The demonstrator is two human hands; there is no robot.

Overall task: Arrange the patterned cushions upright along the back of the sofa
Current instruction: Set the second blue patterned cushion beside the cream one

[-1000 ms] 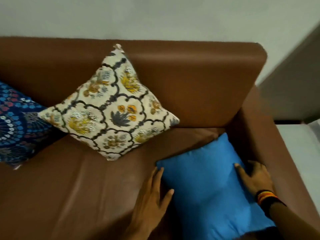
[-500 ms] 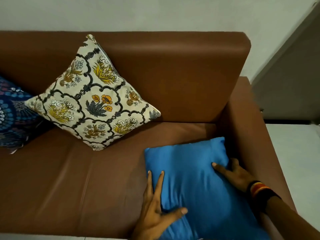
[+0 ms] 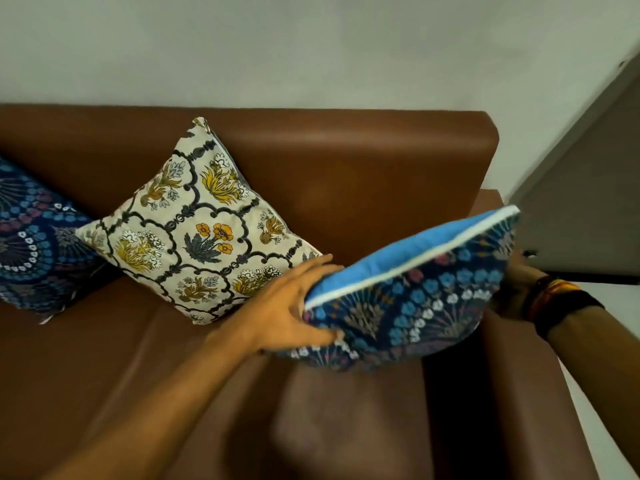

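Observation:
A cushion [image 3: 412, 299] with a plain blue side and a dark blue patterned side hangs tilted above the sofa's right seat, patterned face toward me. My left hand [image 3: 291, 310] grips its left edge. My right hand [image 3: 512, 289] holds its right edge, mostly hidden behind the cushion; a banded wrist shows. A cream floral cushion [image 3: 204, 230] leans on one corner against the brown sofa back [image 3: 363, 174]. A second dark blue patterned cushion [image 3: 31, 244] leans at the far left, partly cut off by the frame.
The brown sofa's right armrest [image 3: 519, 393] runs below my right forearm. A pale wall [image 3: 311, 46] rises behind the sofa, and a grey door or panel [image 3: 595, 202] stands at the right. Bare seat [image 3: 104, 375] lies in front of the cream cushion.
The blue cushion lay flat on the seat, plain side up, under both hands. Now both hands have lifted it off the seat and turned it, so its patterned side faces me.

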